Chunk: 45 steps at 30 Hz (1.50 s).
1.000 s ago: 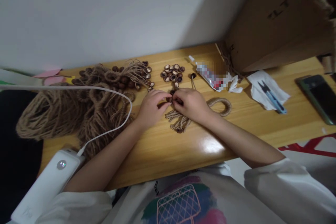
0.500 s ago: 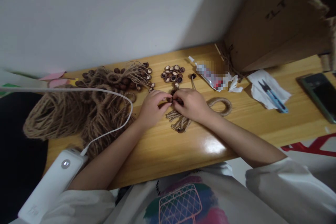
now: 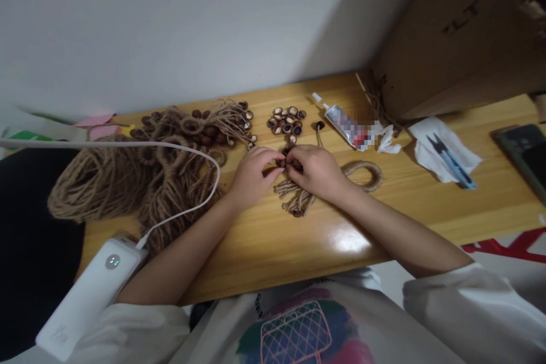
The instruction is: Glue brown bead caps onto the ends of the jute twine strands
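My left hand (image 3: 253, 173) and my right hand (image 3: 314, 170) meet at the middle of the wooden table (image 3: 273, 239). Both pinch a small brown shell piece (image 3: 283, 164) on a jute cord. Under my right hand lies a jute rope piece with a wrapped loop (image 3: 367, 173) and a fringe of knotted strands (image 3: 297, 200). A small heap of brown nut shell halves (image 3: 286, 119) sits just beyond my fingers. One shell on a short cord (image 3: 319, 127) lies to its right.
A big bundle of jute twine with shell-tipped cords (image 3: 145, 173) fills the left. A white power bank (image 3: 87, 296) with its cable lies at the near left. A glue tube (image 3: 347, 126), crumpled tissue, blue snips (image 3: 452, 160) on tissue, a phone (image 3: 522, 156) and a cardboard box (image 3: 460, 34) are on the right.
Both hands stay pinched together on the shell piece with only slight finger motion. The view has shifted a little, so everything sits slightly further right in the picture.
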Tool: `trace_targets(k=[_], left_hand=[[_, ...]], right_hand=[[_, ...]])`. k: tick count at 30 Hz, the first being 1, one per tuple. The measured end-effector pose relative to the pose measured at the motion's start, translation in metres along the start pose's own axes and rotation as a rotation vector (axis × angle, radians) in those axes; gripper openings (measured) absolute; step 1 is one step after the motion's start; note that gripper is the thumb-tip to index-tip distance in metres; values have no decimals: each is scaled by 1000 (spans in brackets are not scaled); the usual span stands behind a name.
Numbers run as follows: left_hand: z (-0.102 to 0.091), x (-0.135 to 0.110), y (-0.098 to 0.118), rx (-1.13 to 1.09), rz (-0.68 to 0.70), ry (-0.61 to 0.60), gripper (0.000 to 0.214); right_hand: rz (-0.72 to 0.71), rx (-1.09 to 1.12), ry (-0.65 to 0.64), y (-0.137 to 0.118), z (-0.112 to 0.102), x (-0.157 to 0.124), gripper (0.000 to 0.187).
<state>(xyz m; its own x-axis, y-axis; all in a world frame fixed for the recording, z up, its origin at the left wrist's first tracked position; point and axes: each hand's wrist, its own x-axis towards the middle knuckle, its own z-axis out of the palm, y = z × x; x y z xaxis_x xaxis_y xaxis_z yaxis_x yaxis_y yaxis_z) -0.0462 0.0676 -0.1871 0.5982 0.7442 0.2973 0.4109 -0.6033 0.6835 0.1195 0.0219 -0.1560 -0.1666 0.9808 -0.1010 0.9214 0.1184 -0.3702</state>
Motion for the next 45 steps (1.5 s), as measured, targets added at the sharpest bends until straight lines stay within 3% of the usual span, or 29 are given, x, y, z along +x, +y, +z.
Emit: trace_targets(k=[45], left_hand=[[-1,1,1,-27,-32,-22,17]], right_hand=[[-9,33,9,1,-1,1,11]])
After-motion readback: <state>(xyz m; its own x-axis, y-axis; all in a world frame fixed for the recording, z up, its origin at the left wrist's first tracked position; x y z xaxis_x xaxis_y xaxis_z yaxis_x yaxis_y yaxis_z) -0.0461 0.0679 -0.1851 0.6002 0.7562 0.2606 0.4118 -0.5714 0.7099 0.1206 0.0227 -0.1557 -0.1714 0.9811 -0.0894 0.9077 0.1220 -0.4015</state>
